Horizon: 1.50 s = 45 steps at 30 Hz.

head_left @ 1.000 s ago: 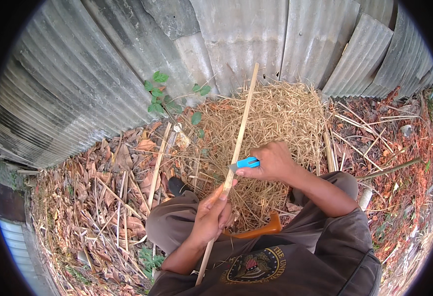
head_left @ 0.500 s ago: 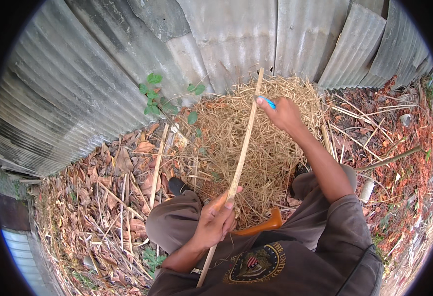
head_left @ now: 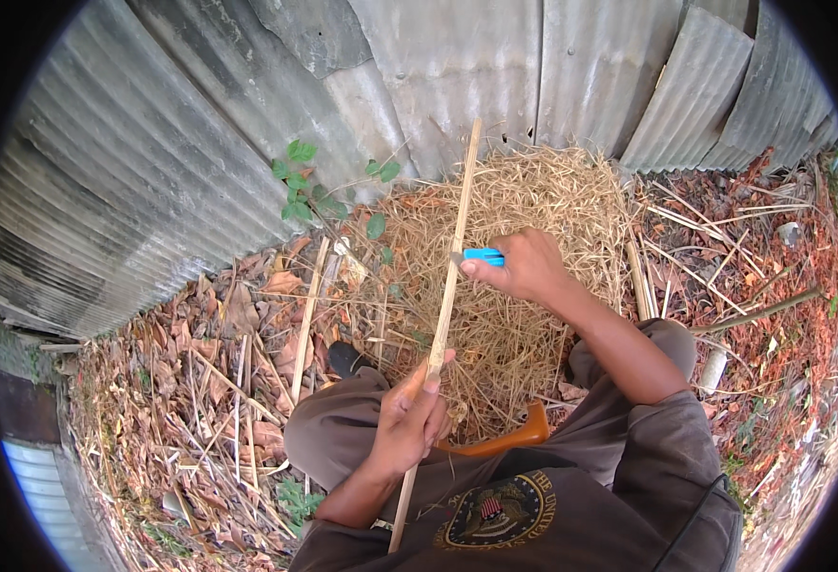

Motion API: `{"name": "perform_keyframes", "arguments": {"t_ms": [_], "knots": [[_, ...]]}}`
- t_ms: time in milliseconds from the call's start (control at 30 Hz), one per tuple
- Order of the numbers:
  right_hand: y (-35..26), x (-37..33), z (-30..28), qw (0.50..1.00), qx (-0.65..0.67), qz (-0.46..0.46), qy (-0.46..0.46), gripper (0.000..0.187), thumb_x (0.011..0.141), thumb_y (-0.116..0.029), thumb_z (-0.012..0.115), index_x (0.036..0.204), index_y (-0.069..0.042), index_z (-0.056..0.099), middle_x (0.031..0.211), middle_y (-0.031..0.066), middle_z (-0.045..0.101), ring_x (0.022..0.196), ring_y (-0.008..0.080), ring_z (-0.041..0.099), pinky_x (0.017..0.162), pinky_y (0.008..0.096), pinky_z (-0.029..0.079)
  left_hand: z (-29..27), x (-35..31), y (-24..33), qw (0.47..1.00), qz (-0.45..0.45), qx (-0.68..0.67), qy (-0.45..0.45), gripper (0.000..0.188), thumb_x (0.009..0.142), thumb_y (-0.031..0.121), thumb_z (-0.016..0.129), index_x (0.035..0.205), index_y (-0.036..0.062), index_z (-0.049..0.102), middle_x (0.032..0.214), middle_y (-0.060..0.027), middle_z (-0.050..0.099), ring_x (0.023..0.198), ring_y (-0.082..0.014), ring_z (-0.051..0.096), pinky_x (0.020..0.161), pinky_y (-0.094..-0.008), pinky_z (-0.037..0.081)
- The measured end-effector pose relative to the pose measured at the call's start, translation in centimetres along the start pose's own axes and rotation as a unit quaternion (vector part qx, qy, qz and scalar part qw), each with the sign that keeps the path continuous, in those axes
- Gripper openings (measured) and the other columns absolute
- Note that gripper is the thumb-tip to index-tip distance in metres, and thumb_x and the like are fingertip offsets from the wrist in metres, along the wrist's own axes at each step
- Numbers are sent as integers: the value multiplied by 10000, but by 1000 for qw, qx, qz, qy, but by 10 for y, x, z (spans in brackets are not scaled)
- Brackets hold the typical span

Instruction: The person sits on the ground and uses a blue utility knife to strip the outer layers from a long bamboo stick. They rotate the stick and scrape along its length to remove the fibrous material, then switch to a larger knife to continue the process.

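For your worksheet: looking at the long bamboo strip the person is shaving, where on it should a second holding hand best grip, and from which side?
Probably the bare stretch of the bamboo strip just above the left hand, coming from the left. The strip is thin and slants up toward the metal fence; the right hand with the blue-handled knife works its right side.

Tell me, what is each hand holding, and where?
Left hand grips the long stick near its lower end; right hand holds a blue-handled knife by its handle, against the stick.
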State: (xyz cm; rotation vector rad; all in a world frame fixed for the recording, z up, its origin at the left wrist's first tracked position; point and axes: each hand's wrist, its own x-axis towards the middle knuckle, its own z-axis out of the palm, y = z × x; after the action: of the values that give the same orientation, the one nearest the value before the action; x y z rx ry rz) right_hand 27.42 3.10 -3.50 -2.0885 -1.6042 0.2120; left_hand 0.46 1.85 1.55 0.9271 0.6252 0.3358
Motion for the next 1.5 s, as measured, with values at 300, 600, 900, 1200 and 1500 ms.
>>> {"name": "perform_keyframes", "arguments": {"t_ms": [300, 600, 900, 1200, 1500], "knots": [[5, -3, -13, 999, 9, -2, 46, 805, 747, -823, 450, 576, -61, 649, 422, 104, 515, 421, 286, 564, 435, 428, 438, -1, -9, 6, 998, 9, 25, -52, 422, 1043, 190, 343, 1434, 35, 325, 477, 40, 324, 376, -47, 260, 430, -211, 280], [41, 21, -43, 991, -11, 20, 132, 824, 744, -842, 428, 553, -60, 605, 425, 85, 482, 442, 266, 557, 441, 431, 422, 14, -17, 6, 995, 12, 30, -91, 440, 1036, 190, 364, 1432, 9, 302, 489, 37, 341, 380, -44, 293, 438, -210, 273], [206, 36, -101, 900, 36, 338, 271, 922, 800, -831, 305, 654, 9, 657, 645, 215, 631, 720, 366, 657, 706, 493, 472, 23, -68, 5, 985, -4, 129, -115, 473, 1030, 216, 389, 1433, -18, 308, 487, 38, 341, 408, -40, 301, 462, -207, 286], [-2, -8, -77, 998, 56, 4, 32, 817, 777, -821, 416, 538, -61, 597, 454, 97, 506, 478, 265, 565, 494, 430, 444, 22, -15, 23, 962, 141, 232, 26, 471, 1039, 229, 370, 1474, 73, 279, 555, 7, 446, 468, -61, 438, 470, -209, 362], [9, 2, -57, 995, 2, -68, 79, 789, 762, -814, 435, 570, -73, 628, 449, 122, 520, 461, 315, 575, 465, 437, 448, 38, 38, 32, 945, 157, 285, 36, 442, 1015, 174, 438, 1426, 31, 361, 585, 53, 406, 456, -21, 357, 417, -188, 302]]}}
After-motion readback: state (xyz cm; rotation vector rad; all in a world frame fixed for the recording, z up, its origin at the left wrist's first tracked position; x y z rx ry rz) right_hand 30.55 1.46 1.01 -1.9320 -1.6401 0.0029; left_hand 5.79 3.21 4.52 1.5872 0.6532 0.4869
